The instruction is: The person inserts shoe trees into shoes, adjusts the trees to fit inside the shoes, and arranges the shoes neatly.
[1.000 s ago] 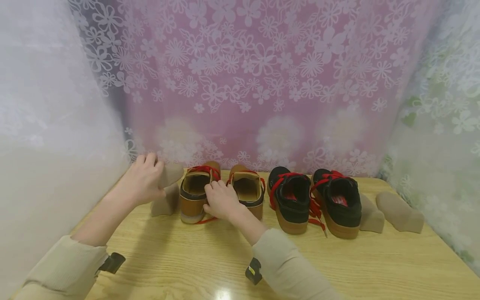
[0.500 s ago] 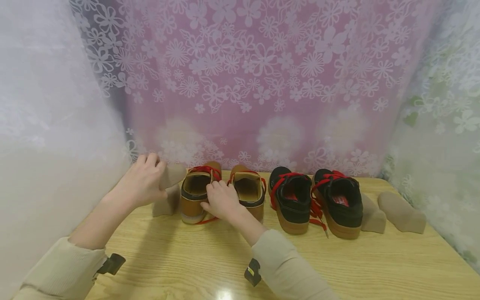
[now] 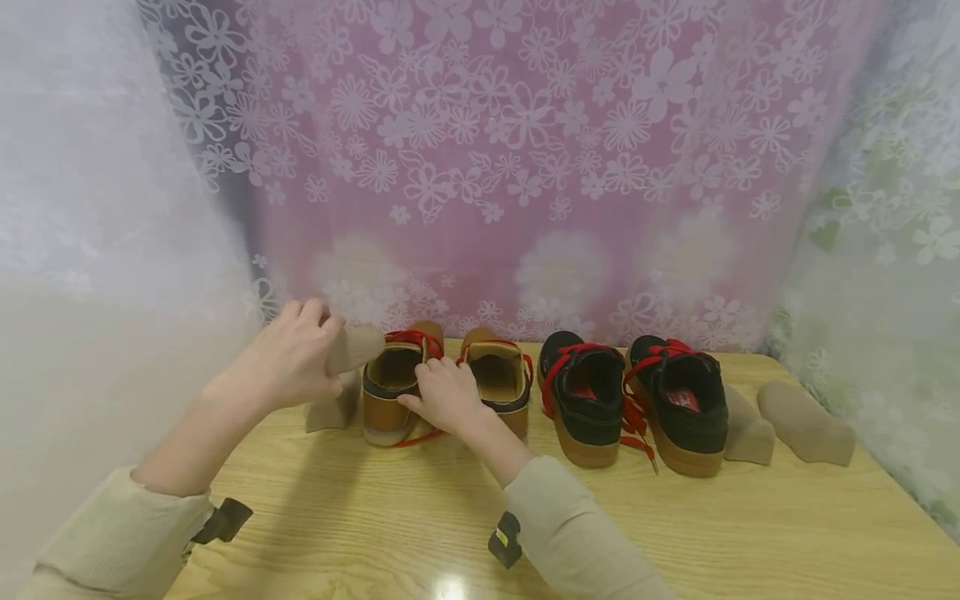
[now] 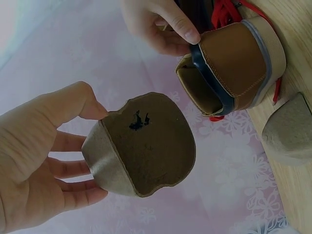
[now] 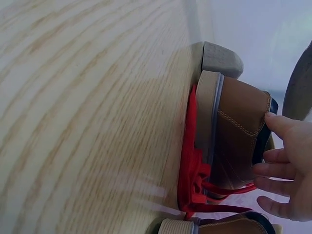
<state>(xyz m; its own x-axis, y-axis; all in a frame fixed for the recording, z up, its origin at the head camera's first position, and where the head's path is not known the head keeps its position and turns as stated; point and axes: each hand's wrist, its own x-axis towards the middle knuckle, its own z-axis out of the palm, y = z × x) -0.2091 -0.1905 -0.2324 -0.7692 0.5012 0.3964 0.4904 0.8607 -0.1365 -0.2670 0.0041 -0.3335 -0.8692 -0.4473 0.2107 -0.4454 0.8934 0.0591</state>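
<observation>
My left hand (image 3: 292,358) grips a hollow grey-brown molded insert (image 3: 356,348) by its end, above the table and left of the leftmost brown shoe (image 3: 386,417). In the left wrist view the insert's open hollow (image 4: 151,146) shows, with a dark mark inside. My right hand (image 3: 448,398) is at the right side of that shoe's opening; in the right wrist view the thumb touches the collar of the brown shoe (image 5: 239,107) and the fingers lie along its side. Red laces (image 5: 190,180) hang beside the sole.
A second insert (image 3: 330,410) lies left of the brown shoes. Right of them stand another brown shoe (image 3: 497,375), two black shoes (image 3: 588,421) with red laces, and two more inserts (image 3: 806,423). A floral curtain (image 3: 480,167) hangs behind the wooden table (image 3: 360,517).
My left hand has moved right with the insert, bringing its tip to the edge of the leftmost brown shoe's opening. My right hand has shifted slightly, its thumb now further out.
</observation>
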